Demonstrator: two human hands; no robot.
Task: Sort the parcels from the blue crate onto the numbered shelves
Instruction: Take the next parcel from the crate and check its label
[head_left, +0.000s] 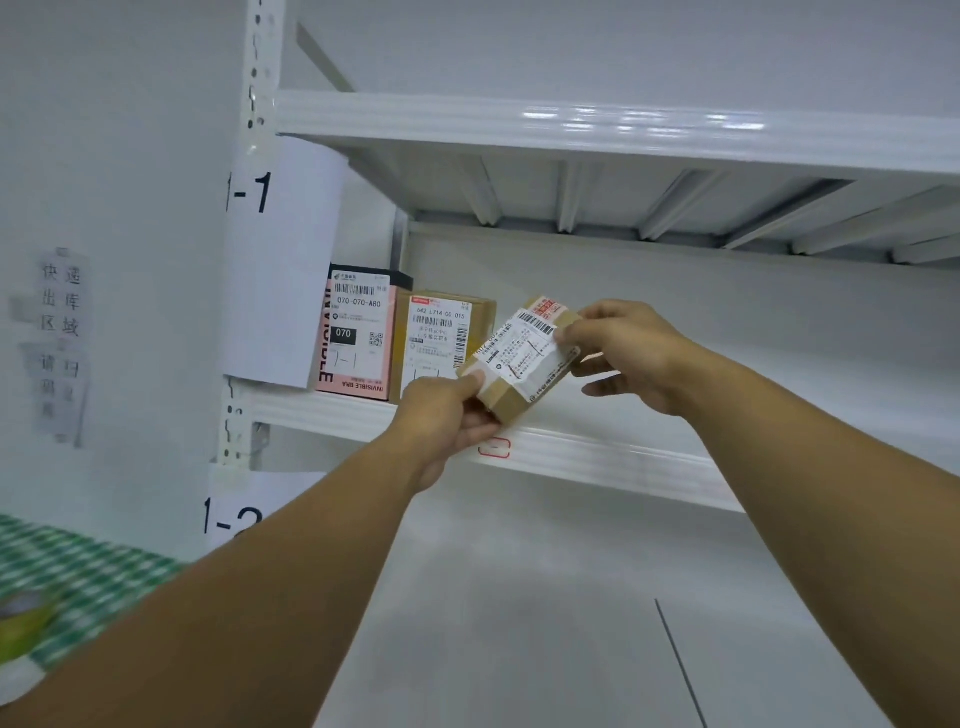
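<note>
Nearest, at the lower left, a green checked cloth (88, 577) and a blurred roll of tape (23, 618) are cut off by the frame edge. Further in, both forearms reach toward the white shelf (597, 457), and a small brown parcel (522, 358) with a white shipping label is held tilted between the two hands, just above the shelf's front edge. The left hand (441, 415) is closed around the parcel's near lower-left end, thumb on top; the right hand (623, 353) pinches the far upper-right end with thumb and curled fingers. The parcel's underside is hidden, and its label is too small to read. Beyond and to the left, a pink box (358, 335) and a brown box (441, 343) stand side by side at the shelf's left end. A paper sign reading "1-1" (275, 260) hangs on the upright, and a lower sign (234, 519) is partly hidden by the left arm.
</note>
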